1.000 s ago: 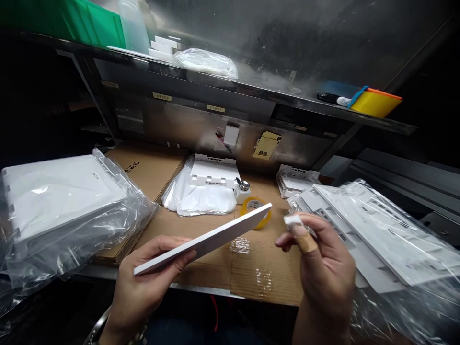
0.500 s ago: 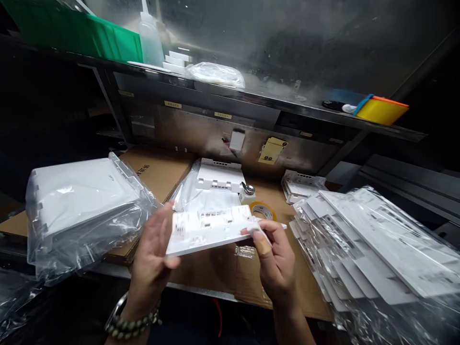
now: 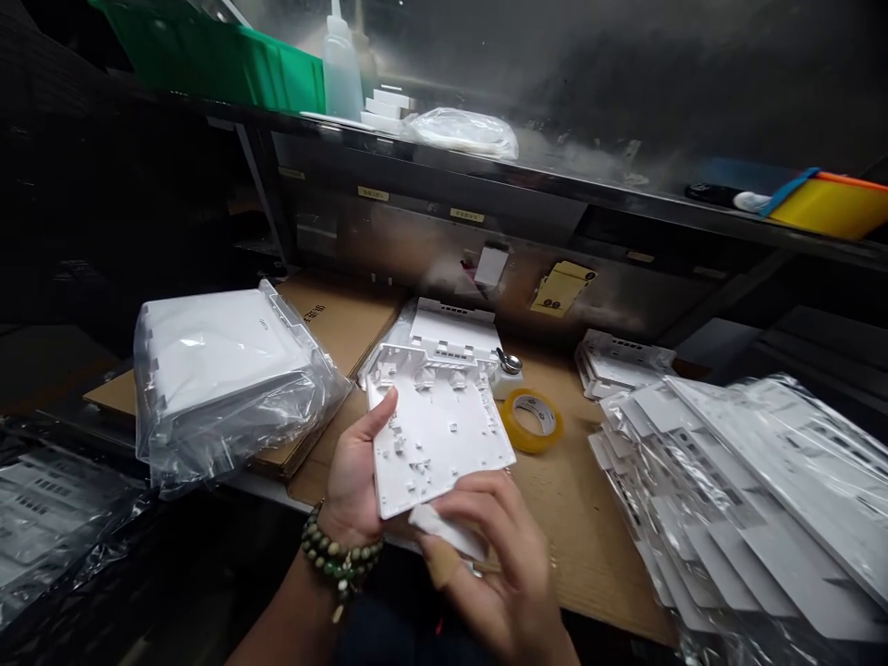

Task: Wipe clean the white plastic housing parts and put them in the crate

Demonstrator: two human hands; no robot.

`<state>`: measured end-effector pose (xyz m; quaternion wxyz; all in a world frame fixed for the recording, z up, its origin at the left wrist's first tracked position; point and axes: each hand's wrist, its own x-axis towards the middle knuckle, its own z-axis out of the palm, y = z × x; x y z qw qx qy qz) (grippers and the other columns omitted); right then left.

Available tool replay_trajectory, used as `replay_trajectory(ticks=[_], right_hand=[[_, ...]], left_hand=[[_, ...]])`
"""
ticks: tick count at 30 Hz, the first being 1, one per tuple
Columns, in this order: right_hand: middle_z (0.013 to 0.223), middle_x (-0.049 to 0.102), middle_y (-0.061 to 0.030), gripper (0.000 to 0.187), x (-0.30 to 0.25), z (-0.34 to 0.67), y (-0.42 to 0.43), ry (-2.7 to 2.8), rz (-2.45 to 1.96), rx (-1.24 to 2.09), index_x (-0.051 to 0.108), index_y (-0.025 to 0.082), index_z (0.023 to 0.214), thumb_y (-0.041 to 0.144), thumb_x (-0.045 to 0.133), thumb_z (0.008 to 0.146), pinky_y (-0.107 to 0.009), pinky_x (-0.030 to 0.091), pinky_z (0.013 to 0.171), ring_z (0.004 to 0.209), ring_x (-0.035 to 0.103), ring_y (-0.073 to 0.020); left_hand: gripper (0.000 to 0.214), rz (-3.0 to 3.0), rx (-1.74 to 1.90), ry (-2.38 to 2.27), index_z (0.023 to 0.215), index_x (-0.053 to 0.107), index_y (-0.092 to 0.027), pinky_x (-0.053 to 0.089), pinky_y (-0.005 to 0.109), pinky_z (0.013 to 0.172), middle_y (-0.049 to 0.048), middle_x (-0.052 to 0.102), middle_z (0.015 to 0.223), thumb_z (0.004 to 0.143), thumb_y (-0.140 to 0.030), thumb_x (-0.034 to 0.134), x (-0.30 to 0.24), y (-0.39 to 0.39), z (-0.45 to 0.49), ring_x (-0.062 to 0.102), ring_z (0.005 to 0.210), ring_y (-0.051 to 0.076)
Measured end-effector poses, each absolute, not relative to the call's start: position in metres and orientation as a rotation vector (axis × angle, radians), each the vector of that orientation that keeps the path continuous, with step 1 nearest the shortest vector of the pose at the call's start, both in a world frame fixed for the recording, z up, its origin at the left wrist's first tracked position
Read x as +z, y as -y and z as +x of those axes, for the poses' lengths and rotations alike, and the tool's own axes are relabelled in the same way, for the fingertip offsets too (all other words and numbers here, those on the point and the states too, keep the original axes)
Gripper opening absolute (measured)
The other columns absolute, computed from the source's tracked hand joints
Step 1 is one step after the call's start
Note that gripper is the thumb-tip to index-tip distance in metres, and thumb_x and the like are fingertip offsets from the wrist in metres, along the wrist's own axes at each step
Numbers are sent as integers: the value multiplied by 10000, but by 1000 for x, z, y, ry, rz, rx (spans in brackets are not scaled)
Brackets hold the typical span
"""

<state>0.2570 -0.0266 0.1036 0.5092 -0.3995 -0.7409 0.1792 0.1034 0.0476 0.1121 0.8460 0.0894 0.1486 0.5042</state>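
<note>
My left hand [image 3: 353, 476] holds a white plastic panel [image 3: 438, 435] from below and behind, thumb along its left edge. The panel is tilted up toward me and shows its ribbed inner side with small clips and posts. My right hand [image 3: 489, 555] is curled at the panel's near edge, pinching a small white folded piece [image 3: 444, 529] against it. A tan plaster wraps one right finger. A bead bracelet [image 3: 339, 560] sits on my left wrist.
A bagged stack of white covers [image 3: 222, 375] lies left on flattened cardboard [image 3: 333, 319]. More white panels in plastic [image 3: 749, 490] fan out at the right. A yellow tape roll [image 3: 533, 418], further white parts [image 3: 454, 338] and a steel shelf [image 3: 555, 190] stand behind.
The panel turned from edge-on to tilted up, with its ribbed inner side facing me. My right hand came in from the right and settled at its near edge with the white piece. The view shifted left.
</note>
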Motion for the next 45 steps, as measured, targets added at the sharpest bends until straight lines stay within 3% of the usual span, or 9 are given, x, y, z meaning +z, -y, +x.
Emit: replay_trajectory(ticks=[7,21,28,34,40,45], right_hand=[[819,678,-42,204,97,233,26,1847,-906,169,702,187,1013,67,695,848,-326,530,665,732,626,-178],[826,698,-33,168,93,229,25,1820,-955,130,707,189,1005,101,712,861,-339,484,702,745,638,-173],[851,700,-23,130,88,252,21,1824,-1032,154,719,212,996,141,697,890,-341,507,723,781,652,-177],[952,654,-30,138,74,336,20,1393,-1345,68,750,252,1006,168,718,902,-263,540,648,838,652,-164],[978,663,-45,172,71,338,25,1530,-1363,126,762,249,1035,158,663,927,-297,611,733,905,666,-182],[951,659,-42,171,72,334,27,1496,-1364,114,751,245,1042,158,657,930,-294,601,702,867,655,-175]], left_hand=[[598,235,979,-268,1523,460,-98,378,599,1184,207,690,1356,1037,-439,390,117,-43,110,663,1240,385],[593,190,985,-292,1514,484,-110,371,622,1186,216,691,1353,1038,-445,372,110,-45,106,649,1262,394],[518,191,1019,-495,1328,665,-107,428,620,1140,211,737,1265,1019,-417,388,108,-48,91,651,1259,394],[572,505,1043,-771,1113,780,-183,528,594,974,98,793,1142,1009,-572,374,106,-46,55,644,1255,384],[438,624,1162,-823,1265,715,-371,583,490,949,-6,815,1073,955,-559,469,98,-45,49,632,1294,310],[451,596,1155,-909,1358,642,-461,591,486,910,-67,807,1059,968,-573,445,101,-44,52,608,1312,315]])
